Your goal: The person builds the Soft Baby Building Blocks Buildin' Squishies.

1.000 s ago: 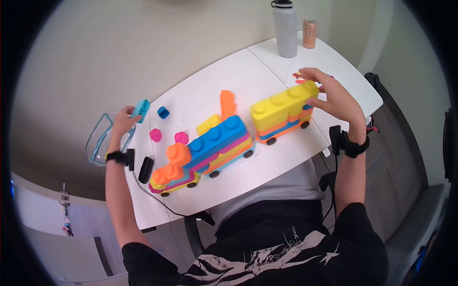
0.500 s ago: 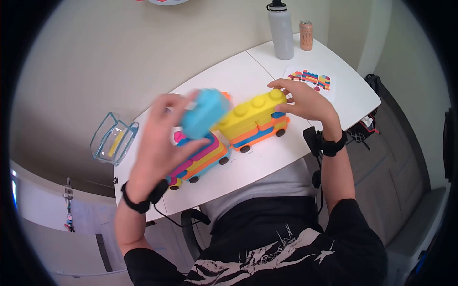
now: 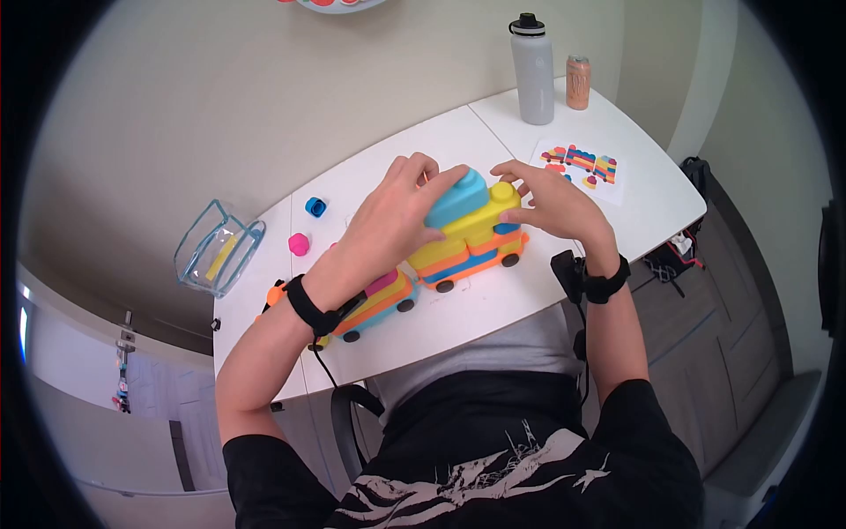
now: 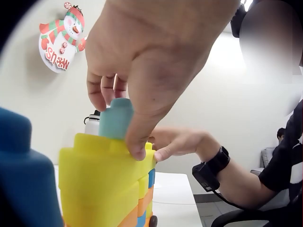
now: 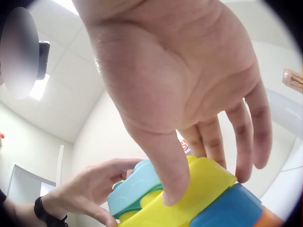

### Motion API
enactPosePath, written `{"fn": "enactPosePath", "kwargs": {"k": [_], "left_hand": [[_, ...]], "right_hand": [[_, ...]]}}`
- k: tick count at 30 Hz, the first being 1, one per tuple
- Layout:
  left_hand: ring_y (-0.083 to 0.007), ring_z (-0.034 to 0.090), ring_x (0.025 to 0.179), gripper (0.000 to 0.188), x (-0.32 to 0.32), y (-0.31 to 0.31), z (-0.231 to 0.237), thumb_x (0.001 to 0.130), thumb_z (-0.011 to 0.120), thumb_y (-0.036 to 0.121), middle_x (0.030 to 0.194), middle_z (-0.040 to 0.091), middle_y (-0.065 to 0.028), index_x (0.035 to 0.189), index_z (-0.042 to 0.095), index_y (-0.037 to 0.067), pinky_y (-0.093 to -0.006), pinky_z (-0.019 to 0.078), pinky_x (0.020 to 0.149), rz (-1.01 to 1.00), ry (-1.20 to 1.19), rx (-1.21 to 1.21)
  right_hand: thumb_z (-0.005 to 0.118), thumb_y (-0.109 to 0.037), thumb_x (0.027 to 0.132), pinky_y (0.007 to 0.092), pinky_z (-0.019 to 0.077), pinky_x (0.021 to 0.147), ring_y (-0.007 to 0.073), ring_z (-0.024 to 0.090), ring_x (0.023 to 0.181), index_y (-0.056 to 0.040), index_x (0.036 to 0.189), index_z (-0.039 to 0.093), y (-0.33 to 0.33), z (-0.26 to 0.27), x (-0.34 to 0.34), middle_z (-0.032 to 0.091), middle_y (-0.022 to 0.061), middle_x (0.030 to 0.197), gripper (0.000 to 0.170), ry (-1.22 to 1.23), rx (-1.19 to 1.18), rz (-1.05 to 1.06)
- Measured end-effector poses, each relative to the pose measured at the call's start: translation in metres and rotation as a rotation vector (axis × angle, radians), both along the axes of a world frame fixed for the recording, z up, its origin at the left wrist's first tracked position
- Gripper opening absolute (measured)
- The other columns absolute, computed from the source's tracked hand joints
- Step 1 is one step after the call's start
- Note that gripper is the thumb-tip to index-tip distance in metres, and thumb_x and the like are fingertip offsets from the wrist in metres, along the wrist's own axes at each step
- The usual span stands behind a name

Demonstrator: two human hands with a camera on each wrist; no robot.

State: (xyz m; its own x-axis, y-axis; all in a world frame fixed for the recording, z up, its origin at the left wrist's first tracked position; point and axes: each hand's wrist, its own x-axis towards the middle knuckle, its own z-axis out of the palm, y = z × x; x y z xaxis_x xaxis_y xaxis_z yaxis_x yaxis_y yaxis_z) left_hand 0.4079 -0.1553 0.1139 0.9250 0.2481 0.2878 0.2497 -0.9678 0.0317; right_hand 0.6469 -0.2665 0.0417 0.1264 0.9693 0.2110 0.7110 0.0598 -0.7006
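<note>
In the head view my left hand (image 3: 383, 216) pinches a light blue building block (image 3: 456, 201) between thumb and fingers. That block sits over the studs of a long yellow block (image 3: 480, 227), which tops a wheeled train car of orange, blue and yellow layers. My right hand (image 3: 560, 204) holds the right end of the yellow block, thumb on the near side and fingers behind. Up close in the right wrist view, the light blue block (image 5: 137, 189) lies along the yellow block, a stud showing beneath its edge. Another train car (image 3: 379, 304) stands to the left, partly hidden by my left forearm.
A small dark blue block (image 3: 315, 207) and a pink block (image 3: 299, 244) lie on the table's left part, near a clear bag (image 3: 216, 256). A grey bottle (image 3: 534, 79), a can (image 3: 577, 84) and a printed train picture (image 3: 612, 181) are at the back right.
My left hand has carried the light blue block from the table's left side rightward onto the yellow block. The yellow-topped car has shifted left, my right hand still at its end.
</note>
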Motion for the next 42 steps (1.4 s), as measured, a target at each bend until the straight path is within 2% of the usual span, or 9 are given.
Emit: {"fn": "enactPosePath", "kwargs": {"k": [8,17,22,26,29,34,37,40,42], "left_hand": [[-0.0312,0.061,0.117,0.085,-0.011,-0.003,-0.011,0.08,0.086,0.015,0.13,0.061,-0.0145,0.157,0.051,0.021,-0.0403,0.0566,0.097,-0.015,-0.014,0.099],[-0.0284,0.063,0.105,0.077,-0.008,-0.009,-0.023,0.085,0.082,0.02,0.124,0.068,-0.0102,0.155,0.052,0.018,-0.0359,0.0593,0.088,-0.005,0.027,0.318],[-0.0314,0.067,0.11,0.075,-0.015,-0.013,-0.015,0.089,0.078,0.043,0.133,0.067,-0.0105,0.154,0.051,0.018,-0.0368,0.0603,0.081,0.039,-0.009,0.342],[-0.0289,0.073,0.102,0.058,-0.044,-0.02,0.042,0.095,0.072,0.044,0.11,0.077,-0.0099,0.146,0.061,0.018,-0.0401,0.06,0.081,0.272,-0.046,0.169],[-0.0261,0.076,0.09,0.032,-0.093,0.011,0.07,0.099,0.069,0.035,0.1,0.079,-0.0066,0.126,0.072,0.019,-0.0402,0.0591,0.079,0.421,-0.23,0.168],[-0.0291,0.077,0.092,0.029,-0.201,0.1,0.088,0.098,0.066,0.028,0.099,0.079,-0.0125,0.123,0.073,0.016,-0.0424,0.059,0.081,0.842,-0.124,0.195],[-0.0368,0.073,0.108,0.031,-0.263,0.182,0.049,0.092,0.068,0.03,0.113,0.077,-0.0146,0.119,0.075,0.016,-0.0474,0.0577,0.093,1.077,0.111,0.212],[-0.0365,0.07,0.117,0.035,-0.32,0.255,-0.006,0.092,0.069,0.034,0.122,0.075,-0.017,0.122,0.075,0.016,-0.0471,0.0558,0.098,1.042,0.31,0.106],[-0.0359,0.067,0.123,0.041,-0.341,0.298,-0.047,0.091,0.073,0.04,0.126,0.073,-0.0183,0.124,0.075,0.016,-0.0467,0.0539,0.103,0.906,0.389,-0.212]], "right_hand": [[0.086,-0.024,0.086,0.0391,0.0567,0.091,0.027,0.072,0.108,-0.0104,0.138,0.062,0.0,-0.001,0.003,0.072,0.0076,0.13,0.059,-0.032,-0.012,-0.013],[0.085,-0.021,0.083,0.0376,0.0571,0.087,0.0277,0.073,0.1,-0.0069,0.126,0.067,0.001,0.0,0.003,0.075,0.0117,0.113,0.049,-0.021,0.02,-0.002],[0.085,-0.015,0.082,0.0347,0.0556,0.082,0.022,0.067,0.094,-0.0074,0.126,0.067,0.003,-0.009,0.011,0.073,0.0069,0.11,0.048,-0.054,0.095,0.037],[0.086,-0.015,0.082,0.0357,0.0562,0.084,0.0226,0.067,0.097,-0.0077,0.126,0.067,-0.004,0.003,0.005,0.073,0.0066,0.113,0.049,-0.095,0.084,0.017],[0.086,-0.015,0.081,0.0364,0.057,0.085,0.0229,0.067,0.099,-0.0075,0.126,0.067,-0.006,0.005,0.004,0.073,0.0065,0.114,0.049,-0.084,0.07,-0.03],[0.084,-0.013,0.085,0.0363,0.0579,0.087,0.0209,0.066,0.107,-0.0087,0.133,0.065,-0.01,0.002,0.007,0.07,0.0053,0.125,0.052,-0.041,0.046,-0.056],[0.079,-0.005,0.088,0.0356,0.0593,0.088,0.024,0.065,0.113,-0.0083,0.138,0.063,-0.015,0.004,-0.003,0.068,0.0092,0.131,0.052,0.022,0.04,-0.072],[0.075,-0.001,0.091,0.0357,0.0582,0.093,0.0237,0.064,0.114,-0.0051,0.142,0.058,-0.013,0.006,-0.01,0.065,0.0103,0.133,0.055,0.037,0.032,-0.091],[0.073,0.0,0.092,0.0362,0.0582,0.094,0.0243,0.064,0.116,-0.004,0.144,0.056,-0.014,0.003,-0.013,0.065,0.0103,0.133,0.055,0.077,0.072,-0.105]]}}
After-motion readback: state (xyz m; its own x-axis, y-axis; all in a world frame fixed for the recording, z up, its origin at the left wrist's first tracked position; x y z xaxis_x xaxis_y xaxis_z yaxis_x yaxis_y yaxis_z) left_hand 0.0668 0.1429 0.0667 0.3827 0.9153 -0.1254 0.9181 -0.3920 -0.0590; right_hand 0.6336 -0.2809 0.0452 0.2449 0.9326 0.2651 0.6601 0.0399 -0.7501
